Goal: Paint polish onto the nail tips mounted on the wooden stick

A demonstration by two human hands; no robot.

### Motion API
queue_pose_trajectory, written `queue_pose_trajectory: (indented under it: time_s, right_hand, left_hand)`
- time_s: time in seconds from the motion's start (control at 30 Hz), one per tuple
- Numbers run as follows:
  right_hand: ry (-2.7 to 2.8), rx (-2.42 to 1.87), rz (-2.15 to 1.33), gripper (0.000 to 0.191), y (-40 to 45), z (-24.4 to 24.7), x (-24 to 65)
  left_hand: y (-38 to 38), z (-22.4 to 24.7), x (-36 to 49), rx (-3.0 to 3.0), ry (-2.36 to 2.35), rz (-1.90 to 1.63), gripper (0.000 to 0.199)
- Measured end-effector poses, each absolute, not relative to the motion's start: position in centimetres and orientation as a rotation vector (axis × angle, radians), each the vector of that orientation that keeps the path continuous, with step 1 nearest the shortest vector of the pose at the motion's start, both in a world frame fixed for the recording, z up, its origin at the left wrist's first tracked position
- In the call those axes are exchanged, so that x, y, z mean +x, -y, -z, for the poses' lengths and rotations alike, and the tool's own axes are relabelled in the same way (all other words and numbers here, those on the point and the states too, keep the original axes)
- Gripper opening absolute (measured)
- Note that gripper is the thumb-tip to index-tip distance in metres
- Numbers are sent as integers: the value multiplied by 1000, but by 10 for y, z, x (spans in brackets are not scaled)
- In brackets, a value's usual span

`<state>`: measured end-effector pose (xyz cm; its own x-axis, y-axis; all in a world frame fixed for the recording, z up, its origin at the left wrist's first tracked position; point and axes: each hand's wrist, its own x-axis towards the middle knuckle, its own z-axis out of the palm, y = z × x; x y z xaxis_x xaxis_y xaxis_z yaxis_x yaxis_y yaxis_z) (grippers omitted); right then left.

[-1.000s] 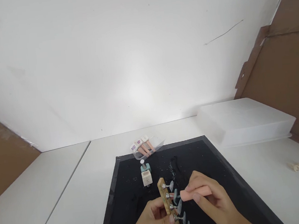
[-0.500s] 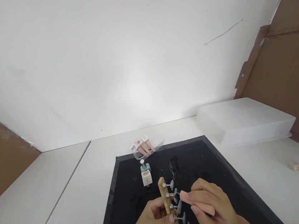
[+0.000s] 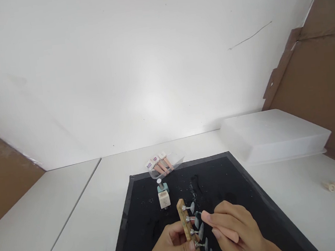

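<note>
My left hand [image 3: 172, 248] is closed around a wooden nail-tip stand [image 3: 182, 216], its thumb across the lower part. Several metal posts stick out to the right, each carrying a grey-blue false nail [image 3: 201, 231]. In my right hand [image 3: 242, 229], a nail polish brush [image 3: 220, 227] with a peach cap handle is pinched between thumb and fingers. Its dark tip is beside the second nail from the top; whether it touches I cannot tell. Past the stand, a white square nail polish bottle [image 3: 164, 199] lies in front of a teal bottle [image 3: 162, 188] with a silver-topped stem.
A black mat [image 3: 221, 175] lies under the work. At its far edge, a clear tray [image 3: 176, 160] holds several peach-handled polish bottles. A translucent white box [image 3: 288, 148] sits at the right, with small cream rings [image 3: 331, 186] nearer. Brown cardboard [image 3: 327, 95] walls the side.
The brush has shifted slightly left and its tip up, near the second nail's upper edge. My left hand and the stand hold nearly still.
</note>
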<state>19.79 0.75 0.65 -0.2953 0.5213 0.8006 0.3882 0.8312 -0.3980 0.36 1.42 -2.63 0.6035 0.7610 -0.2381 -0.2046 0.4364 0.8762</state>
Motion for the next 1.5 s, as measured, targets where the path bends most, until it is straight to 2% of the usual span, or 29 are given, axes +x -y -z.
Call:
queue_pose_trajectory:
  time_s: [0.53, 0.83, 1.1, 1.27, 1.5]
  right_hand:
    - [1813, -745, -181, 37, -7, -8, 197]
    - [1664, -643, -502, 14, -4, -21, 194]
    - [1727, -655, -507, 16, -6, -15, 196]
    - [1681, -796, -499, 20, -6, -5, 198]
    - [1564, -709, -554, 13, -4, -9, 197]
  left_hand:
    - [-13, 22, 2, 937, -781, -641, 45]
    - [-16, 35, 1, 950, -742, -702, 43]
    - [-14, 24, 5, 908, -746, -706, 47]
    - [-11, 23, 5, 906, -740, -719, 40]
    - [-13, 26, 3, 923, -693, -716, 37]
